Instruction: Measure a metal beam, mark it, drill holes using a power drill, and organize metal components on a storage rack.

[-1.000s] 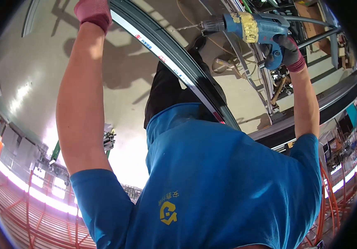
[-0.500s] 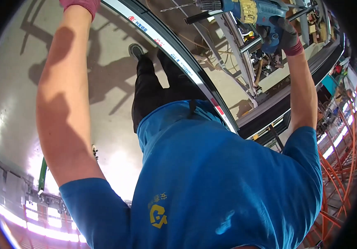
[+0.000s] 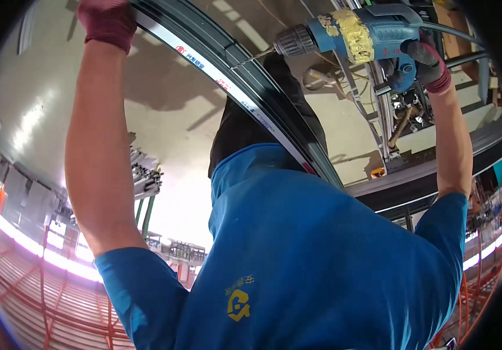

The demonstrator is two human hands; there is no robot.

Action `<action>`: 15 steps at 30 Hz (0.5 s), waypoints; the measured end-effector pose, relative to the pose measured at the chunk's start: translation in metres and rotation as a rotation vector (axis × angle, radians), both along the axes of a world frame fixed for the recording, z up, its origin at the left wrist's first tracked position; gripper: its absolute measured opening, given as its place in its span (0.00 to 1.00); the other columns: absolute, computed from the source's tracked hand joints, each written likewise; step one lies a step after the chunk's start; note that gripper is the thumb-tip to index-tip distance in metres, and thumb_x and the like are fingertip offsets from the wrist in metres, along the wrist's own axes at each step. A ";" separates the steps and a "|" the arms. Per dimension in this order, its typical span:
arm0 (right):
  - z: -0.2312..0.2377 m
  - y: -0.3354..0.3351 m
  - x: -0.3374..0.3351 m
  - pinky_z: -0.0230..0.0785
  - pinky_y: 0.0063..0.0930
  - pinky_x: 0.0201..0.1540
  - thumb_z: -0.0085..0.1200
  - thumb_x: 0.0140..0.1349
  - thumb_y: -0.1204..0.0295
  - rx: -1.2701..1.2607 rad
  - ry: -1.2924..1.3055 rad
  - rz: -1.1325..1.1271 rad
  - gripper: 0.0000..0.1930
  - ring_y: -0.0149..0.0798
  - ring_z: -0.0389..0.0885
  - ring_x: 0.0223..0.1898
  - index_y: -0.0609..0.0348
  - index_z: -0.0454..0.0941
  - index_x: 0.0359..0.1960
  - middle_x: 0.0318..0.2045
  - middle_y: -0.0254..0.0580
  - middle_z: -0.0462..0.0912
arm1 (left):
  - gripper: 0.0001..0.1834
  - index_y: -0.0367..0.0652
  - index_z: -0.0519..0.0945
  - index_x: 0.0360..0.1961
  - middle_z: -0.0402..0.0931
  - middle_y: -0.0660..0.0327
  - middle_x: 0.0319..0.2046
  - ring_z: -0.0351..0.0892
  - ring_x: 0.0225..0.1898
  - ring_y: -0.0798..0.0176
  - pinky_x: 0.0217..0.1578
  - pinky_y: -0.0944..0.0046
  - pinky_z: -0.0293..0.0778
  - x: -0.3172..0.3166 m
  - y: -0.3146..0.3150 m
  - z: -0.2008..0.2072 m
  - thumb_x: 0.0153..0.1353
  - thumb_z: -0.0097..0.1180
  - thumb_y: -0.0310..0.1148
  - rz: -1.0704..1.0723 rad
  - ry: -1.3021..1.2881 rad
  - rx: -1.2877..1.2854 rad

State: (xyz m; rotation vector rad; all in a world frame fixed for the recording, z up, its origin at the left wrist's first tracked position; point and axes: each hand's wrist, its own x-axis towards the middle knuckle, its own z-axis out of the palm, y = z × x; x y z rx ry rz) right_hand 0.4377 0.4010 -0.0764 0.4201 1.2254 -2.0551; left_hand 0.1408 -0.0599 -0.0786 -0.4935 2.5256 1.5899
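In a dark red glove, my left hand (image 3: 108, 24) is closed at the upper end of a long dark metal profile (image 3: 279, 111), which slants down to my waist. A white printed film strip (image 3: 256, 112) runs along the profile's near edge. My right hand (image 3: 430, 63), in a grey and dark red glove, grips the handle of a blue power drill (image 3: 388, 32) with yellow tape around its body. The drill's thin bit (image 3: 251, 59) points left, its tip over the profile's dark face; whether it touches cannot be told.
Beyond the drill lie silver metal bars (image 3: 382, 108) and a wooden-handled tool (image 3: 401, 127). A dark rail (image 3: 426, 175) crosses at the right. Stacked profiles (image 3: 146, 175) stand left, past my forearm. A cable (image 3: 452, 34) trails from the drill.
The drill has come lower and slightly right in view, its bit now overlapping the profile. More of the profile's dark face shows. My left hand appears lower in view.
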 end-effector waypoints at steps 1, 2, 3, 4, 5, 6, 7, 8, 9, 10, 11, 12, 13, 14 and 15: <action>0.001 0.003 0.004 0.85 0.30 0.32 0.66 0.63 0.50 -0.012 0.000 -0.002 0.37 0.39 0.89 0.34 0.64 0.70 0.66 0.44 0.48 0.86 | 0.14 0.40 0.88 0.33 0.81 0.62 0.25 0.80 0.27 0.62 0.32 0.61 0.76 0.003 0.004 0.003 0.60 0.66 0.42 -0.001 -0.037 0.063; 0.000 0.004 0.004 0.85 0.31 0.32 0.66 0.63 0.51 -0.036 0.000 -0.005 0.37 0.39 0.89 0.35 0.63 0.70 0.66 0.45 0.48 0.86 | 0.14 0.40 0.88 0.33 0.81 0.63 0.25 0.79 0.27 0.63 0.32 0.62 0.76 0.004 0.001 0.007 0.60 0.67 0.41 0.005 -0.069 0.124; -0.002 0.005 0.003 0.85 0.31 0.33 0.66 0.63 0.51 -0.056 -0.002 -0.008 0.37 0.40 0.89 0.35 0.63 0.70 0.66 0.45 0.48 0.86 | 0.14 0.40 0.88 0.33 0.81 0.63 0.25 0.79 0.27 0.63 0.32 0.62 0.76 0.002 -0.003 0.007 0.60 0.67 0.41 0.010 -0.066 0.114; -0.003 0.006 0.003 0.85 0.31 0.34 0.66 0.63 0.51 -0.073 -0.004 -0.012 0.37 0.40 0.89 0.36 0.63 0.70 0.66 0.46 0.48 0.86 | 0.13 0.41 0.88 0.32 0.81 0.64 0.25 0.80 0.27 0.64 0.32 0.62 0.76 -0.001 -0.007 0.007 0.61 0.66 0.41 0.024 -0.128 0.184; -0.003 0.007 0.003 0.85 0.32 0.35 0.67 0.63 0.51 -0.082 -0.009 -0.017 0.37 0.40 0.89 0.37 0.62 0.70 0.67 0.47 0.48 0.86 | 0.13 0.41 0.87 0.32 0.81 0.64 0.25 0.80 0.28 0.65 0.32 0.62 0.76 -0.006 -0.011 0.004 0.62 0.65 0.41 0.035 -0.192 0.262; -0.003 0.008 0.003 0.85 0.32 0.36 0.67 0.63 0.52 -0.087 -0.015 -0.022 0.37 0.40 0.89 0.38 0.62 0.70 0.67 0.47 0.48 0.86 | 0.13 0.41 0.87 0.32 0.81 0.64 0.25 0.80 0.28 0.65 0.32 0.62 0.76 -0.007 -0.015 -0.001 0.62 0.65 0.41 0.037 -0.193 0.266; -0.003 0.009 0.004 0.85 0.32 0.36 0.67 0.63 0.52 -0.091 -0.021 -0.029 0.37 0.40 0.89 0.39 0.62 0.70 0.67 0.48 0.48 0.86 | 0.13 0.41 0.87 0.32 0.81 0.64 0.25 0.80 0.28 0.64 0.32 0.62 0.76 -0.008 -0.017 -0.006 0.64 0.64 0.41 -0.051 -0.067 0.149; -0.003 0.010 0.005 0.85 0.33 0.37 0.67 0.64 0.52 -0.091 -0.028 -0.038 0.37 0.41 0.89 0.39 0.62 0.70 0.67 0.49 0.48 0.85 | 0.13 0.42 0.87 0.32 0.82 0.65 0.25 0.81 0.28 0.64 0.32 0.61 0.76 -0.011 -0.019 -0.014 0.65 0.62 0.41 -0.140 0.058 0.035; -0.005 0.008 0.002 0.85 0.33 0.38 0.67 0.64 0.52 -0.098 -0.025 -0.042 0.37 0.41 0.89 0.40 0.61 0.70 0.67 0.50 0.48 0.85 | 0.13 0.42 0.87 0.32 0.82 0.65 0.25 0.81 0.28 0.64 0.32 0.61 0.76 -0.025 -0.038 -0.014 0.65 0.62 0.41 -0.136 0.066 0.038; -0.008 0.007 -0.001 0.85 0.34 0.39 0.67 0.64 0.53 -0.103 -0.026 -0.046 0.36 0.41 0.89 0.41 0.61 0.70 0.67 0.50 0.48 0.85 | 0.14 0.42 0.87 0.31 0.81 0.65 0.25 0.81 0.28 0.64 0.32 0.62 0.76 -0.043 -0.065 -0.014 0.66 0.61 0.42 -0.261 -0.155 0.371; -0.012 0.006 -0.002 0.85 0.34 0.40 0.67 0.64 0.53 -0.106 -0.031 -0.051 0.36 0.41 0.89 0.42 0.61 0.70 0.68 0.51 0.48 0.85 | 0.16 0.43 0.87 0.31 0.81 0.65 0.25 0.81 0.28 0.64 0.32 0.62 0.76 -0.052 -0.078 -0.016 0.67 0.59 0.43 -0.385 -0.381 0.706; -0.013 0.007 0.002 0.85 0.34 0.40 0.67 0.64 0.53 -0.102 -0.047 -0.066 0.36 0.41 0.89 0.43 0.61 0.70 0.68 0.52 0.48 0.85 | 0.16 0.43 0.87 0.31 0.81 0.65 0.25 0.81 0.28 0.64 0.32 0.62 0.76 -0.037 -0.055 -0.010 0.67 0.59 0.43 -0.389 -0.393 0.721; -0.015 0.009 0.005 0.85 0.35 0.41 0.67 0.64 0.54 -0.100 -0.063 -0.082 0.36 0.42 0.89 0.43 0.60 0.70 0.68 0.52 0.48 0.85 | 0.16 0.43 0.87 0.32 0.82 0.65 0.25 0.81 0.28 0.64 0.33 0.63 0.77 -0.016 -0.030 -0.004 0.68 0.58 0.43 -0.340 -0.182 0.232; -0.016 0.007 0.003 0.85 0.35 0.42 0.67 0.64 0.54 -0.109 -0.066 -0.091 0.36 0.42 0.89 0.44 0.60 0.70 0.68 0.53 0.48 0.85 | 0.16 0.43 0.87 0.33 0.82 0.65 0.26 0.81 0.28 0.64 0.33 0.63 0.77 -0.005 -0.015 0.005 0.69 0.57 0.44 -0.272 0.044 -0.267; -0.016 0.007 0.003 0.85 0.35 0.43 0.67 0.64 0.54 -0.121 -0.070 -0.103 0.36 0.42 0.89 0.45 0.60 0.69 0.68 0.54 0.48 0.84 | 0.18 0.42 0.87 0.39 0.82 0.65 0.28 0.81 0.29 0.64 0.34 0.62 0.78 -0.018 -0.029 -0.012 0.71 0.54 0.45 -0.158 -0.051 -0.039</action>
